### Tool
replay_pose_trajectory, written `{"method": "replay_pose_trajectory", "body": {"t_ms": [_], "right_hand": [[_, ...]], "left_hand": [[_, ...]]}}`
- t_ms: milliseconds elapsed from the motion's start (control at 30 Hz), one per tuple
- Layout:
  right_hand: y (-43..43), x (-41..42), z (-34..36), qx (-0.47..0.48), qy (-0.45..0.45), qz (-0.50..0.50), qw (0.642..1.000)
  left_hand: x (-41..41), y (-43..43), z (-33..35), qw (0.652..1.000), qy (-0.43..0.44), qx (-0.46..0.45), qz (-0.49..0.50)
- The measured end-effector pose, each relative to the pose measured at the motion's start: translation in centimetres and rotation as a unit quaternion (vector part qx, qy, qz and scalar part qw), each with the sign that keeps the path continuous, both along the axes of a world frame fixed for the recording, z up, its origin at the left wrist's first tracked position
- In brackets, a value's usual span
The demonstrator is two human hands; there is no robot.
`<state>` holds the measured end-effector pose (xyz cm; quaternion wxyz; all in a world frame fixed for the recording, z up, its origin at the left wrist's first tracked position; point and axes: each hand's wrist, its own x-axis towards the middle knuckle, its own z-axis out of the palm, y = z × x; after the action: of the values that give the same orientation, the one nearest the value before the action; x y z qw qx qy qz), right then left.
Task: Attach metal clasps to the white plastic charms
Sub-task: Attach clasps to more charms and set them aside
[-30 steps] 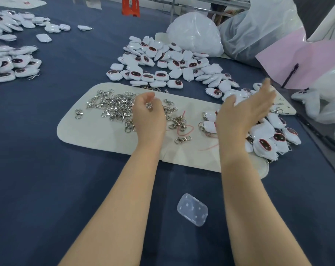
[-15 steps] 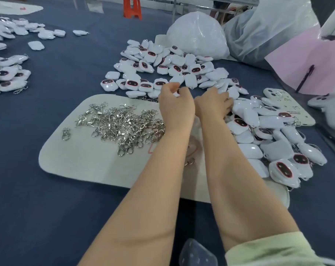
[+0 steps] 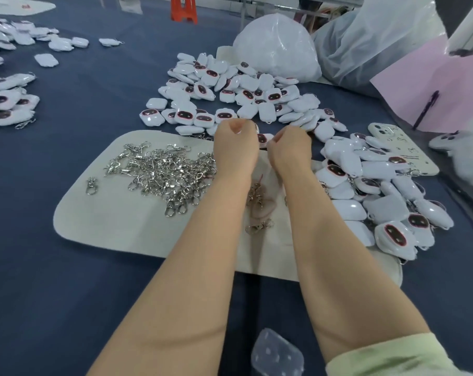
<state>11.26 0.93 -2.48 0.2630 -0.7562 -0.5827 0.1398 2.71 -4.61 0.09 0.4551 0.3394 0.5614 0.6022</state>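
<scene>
At centre frame, left hand (image 3: pixel 235 147) and right hand (image 3: pixel 290 150) meet around a charm (image 3: pixel 263 138), right of the clasps (image 3: pixel 164 172). Their fingers (image 3: pixel 227 126) curl inward, but I cannot tell what each grips.

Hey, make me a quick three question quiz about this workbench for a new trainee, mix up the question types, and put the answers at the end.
1. True or false: the loose metal clasps lie heaped on the cream mat.
2. Where is the clear plastic lid? A) on the cream mat B) on the blue cloth, nearest the person C) atop a charm pile
3. Short answer: what shows between the left hand and the right hand?
Key: 1 true; 2 B; 3 a white charm.
</scene>
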Motion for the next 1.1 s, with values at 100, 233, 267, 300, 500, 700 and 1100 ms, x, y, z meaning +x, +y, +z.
{"method": "replay_pose_trajectory", "body": {"t_ms": [100, 233, 267, 300, 500, 700, 1100], "right_hand": [[-0.8, -0.8, -0.2, 0.0, 0.023, 0.029, 0.999], [-0.4, -1.4, -0.4, -0.041, -0.018, 0.071, 0.996], [-0.3, -1.5, -0.6, -0.052, -0.045, 0.068, 0.995], [-0.1, -1.6, -0.8, -0.053, -0.06, 0.058, 0.995], [0.1, -1.8, -1.0, 0.055, 0.058, 0.004, 0.997], [-2.6, -1.2, 1.6, 0.125, 0.272, 0.093, 0.949], [-10.2, 0.2, 1.9, 0.014, 0.11, 0.143, 0.983]], "left_hand": [[-1.7, -1.2, 0.3, 1.0, -0.019, -0.014, -0.003], [-2.5, -1.3, 0.2, 0.998, -0.061, -0.022, 0.017], [-2.3, -1.1, 0.1, 0.997, -0.071, -0.026, 0.02], [-2.1, -1.0, -0.1, 0.996, -0.078, -0.032, 0.02], [-0.8, -0.6, -1.0, 0.996, -0.081, -0.035, 0.006], [-1.0, -0.9, -1.1, 1.0, -0.02, -0.005, 0.004], [-3.8, -5.5, -2.5, 0.996, -0.091, -0.009, -0.001]]}}
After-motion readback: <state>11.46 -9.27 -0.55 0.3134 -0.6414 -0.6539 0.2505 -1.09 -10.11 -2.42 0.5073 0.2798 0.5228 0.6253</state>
